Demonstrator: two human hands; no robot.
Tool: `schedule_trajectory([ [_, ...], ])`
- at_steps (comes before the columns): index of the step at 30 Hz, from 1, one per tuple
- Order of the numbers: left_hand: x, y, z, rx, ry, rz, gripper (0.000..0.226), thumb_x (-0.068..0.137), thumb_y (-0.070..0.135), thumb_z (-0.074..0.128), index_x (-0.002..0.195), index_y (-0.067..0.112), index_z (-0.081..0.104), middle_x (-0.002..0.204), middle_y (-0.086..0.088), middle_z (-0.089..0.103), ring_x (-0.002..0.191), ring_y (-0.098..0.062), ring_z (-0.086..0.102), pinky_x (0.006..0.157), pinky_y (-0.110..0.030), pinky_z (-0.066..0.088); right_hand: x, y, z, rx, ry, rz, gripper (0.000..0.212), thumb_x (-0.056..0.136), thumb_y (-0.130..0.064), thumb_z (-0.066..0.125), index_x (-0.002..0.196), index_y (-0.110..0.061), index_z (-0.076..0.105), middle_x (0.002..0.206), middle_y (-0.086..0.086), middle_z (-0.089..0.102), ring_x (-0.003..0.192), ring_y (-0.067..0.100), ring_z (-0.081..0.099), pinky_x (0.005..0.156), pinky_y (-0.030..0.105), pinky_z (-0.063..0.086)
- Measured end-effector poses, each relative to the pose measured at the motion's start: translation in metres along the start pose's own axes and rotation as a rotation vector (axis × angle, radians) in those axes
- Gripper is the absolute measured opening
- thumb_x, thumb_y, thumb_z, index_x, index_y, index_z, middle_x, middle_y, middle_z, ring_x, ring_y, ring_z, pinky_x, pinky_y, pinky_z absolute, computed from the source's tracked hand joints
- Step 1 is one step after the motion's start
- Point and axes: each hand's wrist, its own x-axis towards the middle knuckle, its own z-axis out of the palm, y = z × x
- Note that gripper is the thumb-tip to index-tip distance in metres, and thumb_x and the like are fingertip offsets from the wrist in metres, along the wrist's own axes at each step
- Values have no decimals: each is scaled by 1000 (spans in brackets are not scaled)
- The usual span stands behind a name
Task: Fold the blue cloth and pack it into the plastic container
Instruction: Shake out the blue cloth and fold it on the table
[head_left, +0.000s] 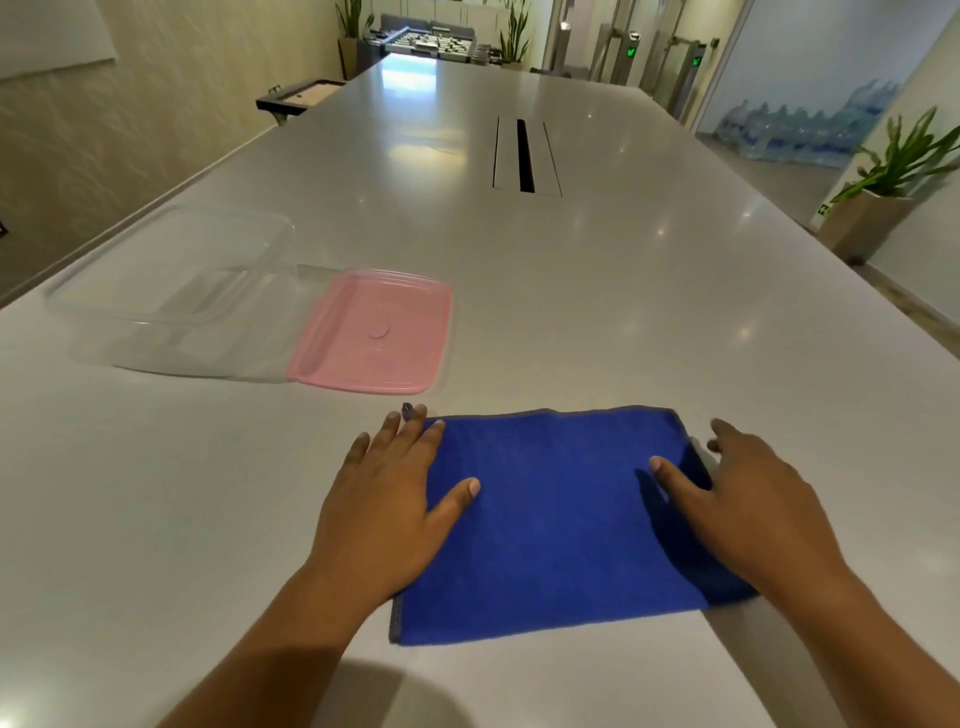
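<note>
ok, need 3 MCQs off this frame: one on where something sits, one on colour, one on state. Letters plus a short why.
1. Where is the pink lid relative to the blue cloth?
A. under the cloth
B. farther from the person and to the left
C. on the cloth's right

2. What colour is the plastic container?
A. clear
B. green
C. black

3. What state is the container in?
A. closed with its lid
B. packed with the cloth
C. open and empty

Answers:
1 B: the lid lies on the table beyond the cloth's far left corner.
2 A: the table shows through its walls.
3 C: the lid rests beside it and the cloth lies flat under the left hand and right hand.
</note>
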Motion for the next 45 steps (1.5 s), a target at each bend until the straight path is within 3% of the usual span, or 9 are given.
schedule_trajectory([
  [3,0,0,1,-1,-3,-3,74,89,67,27,152,30,16,162,7,8,148,-12,7,120,-35,5,1,6,-5,-110,-90,83,87,75,-78,42,133,-13,47,109,5,69,93,30,65,66,36,47],
  [10,0,1,0,-7,-2,-11,73,90,66,28,152,30,17,162,7,10,148,-12,8,121,-36,6,4,-2,-11,17,-273,134,63,76,-71,57,101,-14,55,83,-3,60,73,15,58,70,35,53],
  [15,-1,2,-3,-134,27,-23,65,92,57,42,149,28,29,159,5,23,145,-14,22,118,-35,18,2,-3,-21,385,-321,243,68,80,-45,73,135,-13,49,121,8,63,102,28,63,78,35,51],
  [19,-1,-3,-16,-344,204,-93,46,92,36,57,135,22,52,137,4,55,122,-13,53,100,-25,39,-1,1,-34,681,-486,288,46,79,-31,75,120,-15,60,102,8,73,84,29,74,65,39,60],
  [22,0,-6,-21,-294,248,-142,37,88,35,64,122,21,62,118,3,67,105,-14,63,89,-25,46,-1,7,-44,844,-518,298,58,82,-19,72,135,-22,51,108,8,71,85,32,75,62,39,61],
  [29,-1,-1,-18,-191,172,-142,15,89,38,60,93,27,69,76,12,66,67,-7,61,63,-20,48,-5,-2,-70,896,-253,-19,60,69,-23,72,127,-35,62,121,-10,70,107,18,68,88,42,55],
  [36,0,4,-20,-372,129,-232,15,87,34,66,96,23,66,59,9,67,51,-2,66,60,-14,52,-30,-63,-42,805,-354,-263,68,82,2,70,139,-28,51,122,-10,69,96,13,73,81,39,61],
  [40,0,4,-22,-476,111,-275,8,86,27,69,84,20,65,58,5,68,48,-1,65,51,-18,52,-45,-89,-10,699,-345,-320,72,82,-13,75,145,-27,42,108,-20,71,101,-6,66,95,21,51],
  [45,0,5,-23,-516,118,-288,11,86,23,68,77,19,64,54,3,68,45,-2,64,46,-18,47,-59,-102,18,631,-370,-346,73,81,-23,76,145,-31,43,106,-27,67,105,-14,59,85,-1,42],
])
